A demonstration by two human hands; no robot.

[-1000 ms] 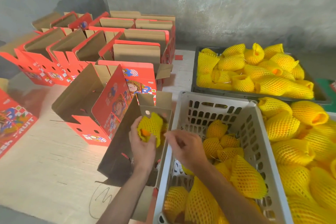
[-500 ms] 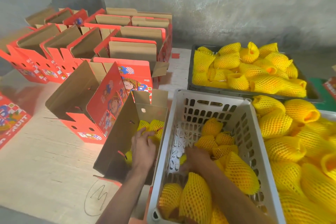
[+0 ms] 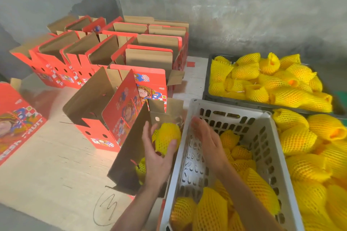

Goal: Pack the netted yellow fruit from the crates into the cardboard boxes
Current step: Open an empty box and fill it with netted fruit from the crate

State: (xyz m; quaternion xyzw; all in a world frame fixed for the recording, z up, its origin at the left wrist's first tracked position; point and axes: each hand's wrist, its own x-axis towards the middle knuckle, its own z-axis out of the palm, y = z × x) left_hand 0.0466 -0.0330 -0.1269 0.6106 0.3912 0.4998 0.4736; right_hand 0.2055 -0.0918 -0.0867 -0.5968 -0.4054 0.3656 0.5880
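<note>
The left hand (image 3: 156,155) cups a netted yellow fruit (image 3: 168,137), thumb curled over its near side and fingers behind it, holding it above the mouth of the open cardboard box (image 3: 131,148) that stands against the left wall of the white crate (image 3: 187,137). The fruit is oval and wrapped in a yellow foam mesh sleeve; the palm hides its lower left part. Below the wrist, another netted fruit (image 3: 140,169) shows inside the box, mostly covered by the arm, so the count in there cannot be made out. The right hand (image 3: 206,140) hangs over the near-left inside of the white crate, fingers loosely spread and blurred, gripping nothing. That crate is partly filled with netted fruit piled toward its near and right sides; the frame's bottom edge cuts it off. Two more loads are visible: a dark tray (image 3: 206,88) heaped full at the far right of the floor board, and a pile at the right edge whose container is out of view. Red printed boxes (image 3: 120,56) stand open in rows at the far left, too overlapped to count exactly; one more (image 3: 16,116) is cut by the left edge.
</note>
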